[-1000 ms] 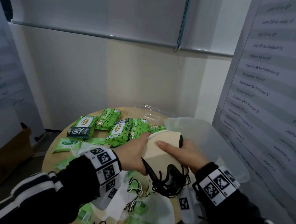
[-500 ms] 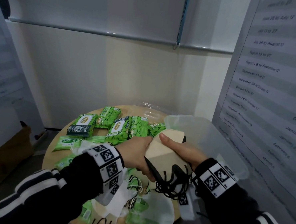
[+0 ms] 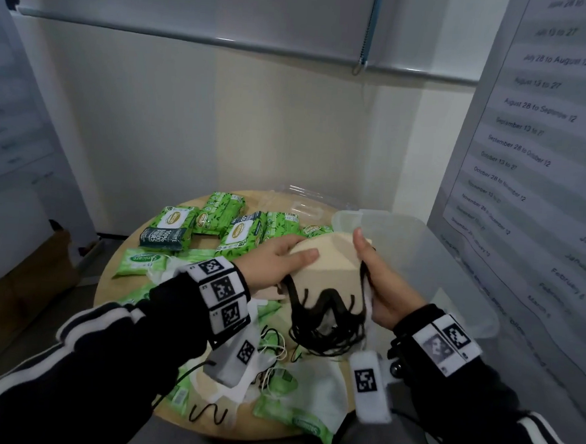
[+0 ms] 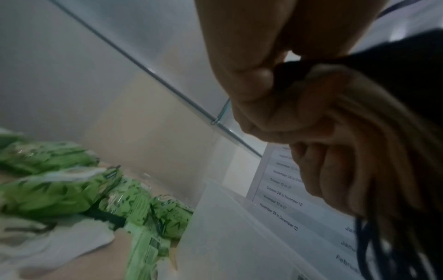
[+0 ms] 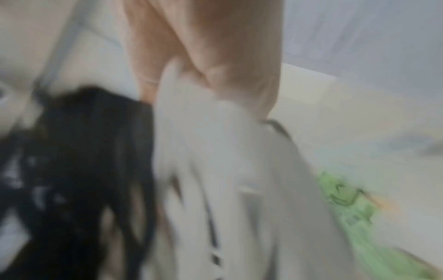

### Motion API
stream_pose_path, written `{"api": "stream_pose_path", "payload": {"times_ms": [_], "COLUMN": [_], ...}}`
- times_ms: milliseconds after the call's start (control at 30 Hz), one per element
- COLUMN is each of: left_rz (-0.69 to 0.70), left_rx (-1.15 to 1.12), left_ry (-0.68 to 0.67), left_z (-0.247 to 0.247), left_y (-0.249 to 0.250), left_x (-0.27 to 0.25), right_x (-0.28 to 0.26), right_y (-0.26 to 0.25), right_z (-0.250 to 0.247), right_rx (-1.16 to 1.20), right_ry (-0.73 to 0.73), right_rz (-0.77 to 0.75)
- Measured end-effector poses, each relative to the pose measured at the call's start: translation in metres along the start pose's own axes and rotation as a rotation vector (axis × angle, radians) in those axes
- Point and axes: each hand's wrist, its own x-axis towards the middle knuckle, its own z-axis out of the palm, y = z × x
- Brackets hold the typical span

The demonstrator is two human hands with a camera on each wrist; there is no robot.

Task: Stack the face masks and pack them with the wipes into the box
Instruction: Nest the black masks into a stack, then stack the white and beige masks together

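Both hands hold a stack of beige face masks [image 3: 330, 265] above the round table, beside the near-left corner of the translucent box [image 3: 430, 251]. My left hand [image 3: 282, 260] grips the stack's left edge, thumb on top, fingers curled under it [image 4: 282, 117]. Along the right edge my right hand [image 3: 374, 278] holds it, thumb up by the box rim. Black ear loops [image 3: 326, 320] dangle in a tangle from the near side. Green wipes packs [image 3: 236, 228] lie at the back left. The right wrist view is blurred: hand [image 5: 215, 56], pale masks [image 5: 227, 180], black loops [image 5: 84, 170].
Loose white masks [image 3: 315, 388] and small green wipe sachets [image 3: 138, 260] litter the table's [image 3: 109, 279] near and left parts. A clear lid [image 3: 303, 205] lies at the back. A wall poster [image 3: 528, 167] stands close on the right, behind the box.
My right hand slid from the top of the stack to its right edge. The left thumb now lies on top. The stack has tilted flatter and shifted slightly toward the box.
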Motion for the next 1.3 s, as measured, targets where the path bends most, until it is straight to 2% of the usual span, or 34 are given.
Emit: {"api": "stream_pose_path", "payload": {"times_ms": [100, 200, 300, 400, 467, 533, 567, 600, 667, 767, 867, 967, 1033, 1133, 1300], "left_rz": [-0.002, 0.015, -0.065, -0.11, -0.021, 0.108, 0.13, 0.108, -0.034, -0.2, -0.291, -0.415, -0.452, -0.51, -0.556], "left_rx": [-0.086, -0.104, -0.269, -0.226, -0.109, 0.017, 0.062, 0.073, 0.011, 0.013, 0.322, 0.724, 0.825, 0.774, 0.869], "left_ry": [0.062, 0.071, 0.119, 0.087, 0.084, 0.021, -0.02, -0.057, -0.082, 0.06, 0.177, 0.149, 0.15, 0.164, 0.137], "left_z": [0.0, 0.004, -0.003, -0.009, -0.005, 0.002, 0.005, 0.006, -0.001, -0.024, -0.049, -0.061, -0.062, -0.057, -0.043], "left_y": [-0.009, -0.016, -0.017, -0.017, -0.018, -0.021, -0.023, -0.024, -0.025, -0.042, -0.086, -0.136, -0.16, -0.181, -0.188], "left_x": [0.006, 0.007, 0.008, 0.007, 0.006, 0.004, 0.004, 0.003, 0.004, 0.012, 0.024, 0.029, 0.027, 0.024, 0.035], "right_x": [0.001, 0.005, 0.007, 0.007, 0.006, 0.006, 0.007, 0.007, 0.007, 0.006, 0.005, 0.004, 0.003, 0.006, 0.014], "right_y": [0.007, 0.017, 0.021, 0.022, 0.025, 0.028, 0.03, 0.031, 0.034, 0.038, 0.046, 0.052, 0.055, 0.06, 0.067], "right_z": [0.0, 0.003, 0.004, 0.002, 0.004, 0.007, 0.007, 0.006, 0.0, -0.015, -0.024, -0.026, -0.025, -0.023, -0.023], "right_rx": [0.047, 0.001, -0.014, 0.045, 0.095, 0.083, 0.074, 0.066, 0.072, 0.105, 0.109, 0.124, 0.121, 0.093, 0.059], "right_ry": [-0.043, 0.034, 0.086, 0.111, 0.071, 0.036, 0.038, 0.053, 0.117, 0.231, 0.271, 0.258, 0.242, 0.243, 0.273], "right_rz": [0.014, -0.01, -0.096, -0.158, -0.164, -0.149, -0.133, -0.118, -0.109, -0.123, -0.107, -0.08, -0.079, -0.065, -0.017]}}
